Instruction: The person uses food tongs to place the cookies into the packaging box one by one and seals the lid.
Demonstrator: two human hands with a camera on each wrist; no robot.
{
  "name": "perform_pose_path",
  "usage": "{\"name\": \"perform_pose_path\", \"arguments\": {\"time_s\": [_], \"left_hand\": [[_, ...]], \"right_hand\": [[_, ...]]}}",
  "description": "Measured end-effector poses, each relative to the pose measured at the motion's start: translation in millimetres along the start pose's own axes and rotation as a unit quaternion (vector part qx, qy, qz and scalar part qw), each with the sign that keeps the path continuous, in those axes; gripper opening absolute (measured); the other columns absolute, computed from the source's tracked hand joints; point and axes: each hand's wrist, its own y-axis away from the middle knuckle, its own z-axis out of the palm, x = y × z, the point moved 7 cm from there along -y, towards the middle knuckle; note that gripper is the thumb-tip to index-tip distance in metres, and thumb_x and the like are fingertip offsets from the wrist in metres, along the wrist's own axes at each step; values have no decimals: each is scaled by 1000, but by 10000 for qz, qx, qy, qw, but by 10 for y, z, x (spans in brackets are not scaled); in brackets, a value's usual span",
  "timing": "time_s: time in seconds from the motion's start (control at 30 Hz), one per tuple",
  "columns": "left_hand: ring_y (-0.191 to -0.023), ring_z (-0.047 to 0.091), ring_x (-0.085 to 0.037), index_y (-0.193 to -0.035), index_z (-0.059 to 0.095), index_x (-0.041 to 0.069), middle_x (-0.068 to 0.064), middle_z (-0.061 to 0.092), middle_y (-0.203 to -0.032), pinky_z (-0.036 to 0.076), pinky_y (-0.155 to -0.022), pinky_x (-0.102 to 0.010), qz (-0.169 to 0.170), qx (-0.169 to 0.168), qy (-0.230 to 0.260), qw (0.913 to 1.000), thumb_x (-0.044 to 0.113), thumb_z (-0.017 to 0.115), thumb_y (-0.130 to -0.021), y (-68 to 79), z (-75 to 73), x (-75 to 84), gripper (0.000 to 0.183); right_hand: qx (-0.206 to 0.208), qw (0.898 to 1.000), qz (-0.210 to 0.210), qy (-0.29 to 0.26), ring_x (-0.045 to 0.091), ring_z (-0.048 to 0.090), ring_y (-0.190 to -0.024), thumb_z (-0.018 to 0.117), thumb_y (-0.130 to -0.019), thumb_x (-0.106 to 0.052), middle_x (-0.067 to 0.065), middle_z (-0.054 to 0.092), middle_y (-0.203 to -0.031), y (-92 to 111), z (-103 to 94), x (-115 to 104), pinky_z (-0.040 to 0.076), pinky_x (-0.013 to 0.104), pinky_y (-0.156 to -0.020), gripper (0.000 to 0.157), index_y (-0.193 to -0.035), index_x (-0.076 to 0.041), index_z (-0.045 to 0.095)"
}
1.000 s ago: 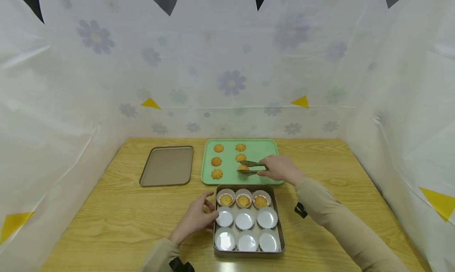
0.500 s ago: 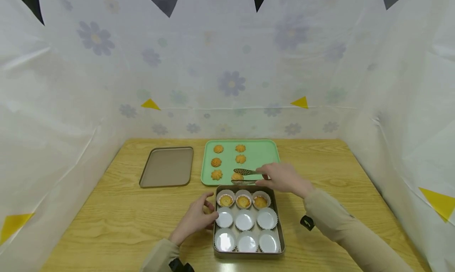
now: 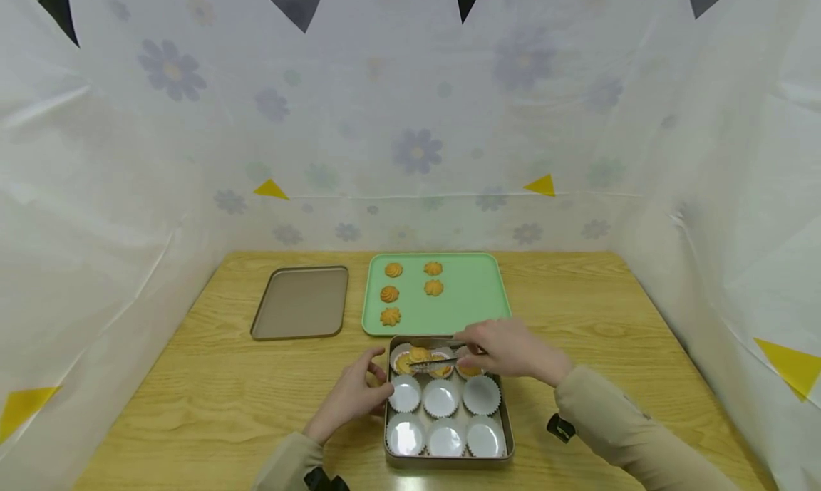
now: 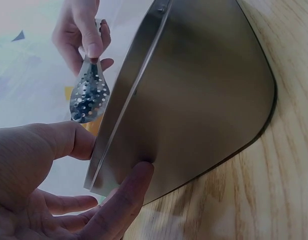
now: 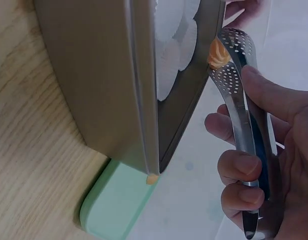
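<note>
Over the far end of the deep brown metal tin [image 3: 449, 462] lined with white fluted cups [image 3: 441, 400], we see the right hand [image 3: 509, 350] curled round silver perforated metal tongs [image 5: 241, 122], a golden swirled cookie [image 5: 218, 54] nipped between their tips. Here on the wooden bench [image 3: 192, 391], our left hand [image 3: 354, 393] clasps the tin's side, thumb over the rim, while beyond it five cookies [image 3: 433, 288] sit on the rectangular mint-green tray [image 3: 474, 291].

L hand [image 3: 351, 395] loosely spread, R hand [image 3: 509, 350] curled in grip, farther fwd.
</note>
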Motion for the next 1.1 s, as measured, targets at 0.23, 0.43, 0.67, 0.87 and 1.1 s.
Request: {"name": "perform_pose_path", "arguments": {"time_s": [0.23, 0.43, 0.67, 0.87, 1.1], "left_hand": [[-61, 58, -10, -145, 40, -9, -14, 64, -98, 52, -58, -21, -18, 9, 116, 9999, 6, 68, -81, 0, -4, 1, 71], [-62, 59, -10, -145, 40, -8, -15, 64, -98, 52, -57, -21, -22, 17, 130, 9999, 6, 68, -82, 2, -13, 3, 71], [-61, 58, -11, -145, 41, -8, -14, 64, -98, 52, -56, -22, -52, 3, 163, 9999, 7, 69, -82, 8, -4, -7, 70], [-59, 56, -10, -145, 42, -7, -13, 65, -97, 49, -55, -22, -4, 41, 66, 10000, 11, 72, -84, 8, -11, 1, 70], [-59, 55, -10, -145, 41, -7, -13, 65, -97, 48, -54, -22, 9, 24, 22, 10000, 12, 73, -84, 12, -14, 20, 71]], "right_hand": [[-175, 9995, -240, 107, -2, 44, -62, 69, -92, -39, -14, 58, -75, 3, 72, -115, 37, 17, -54, 27, -108, -18, 70], [-305, 9986, -386, 207, -2, 45, -63, 70, -91, -39, -15, 59, -76, -28, 142, -200, 36, 17, -52, 23, -104, -20, 69], [-239, 9977, -502, 385, -4, 47, -60, 72, -89, -40, -13, 67, -80, -75, 204, -273, 34, 15, -47, 20, -96, -21, 68], [-195, 9966, -581, 544, -3, 43, -56, 73, -88, -41, -12, 66, -77, -102, 231, -310, 30, 16, -44, 22, -92, -20, 67], [-246, 9961, -531, 660, -1, 38, -54, 73, -88, -43, -13, 63, -76, -131, 264, -306, 24, 18, -43, 24, -96, -20, 68]]}}
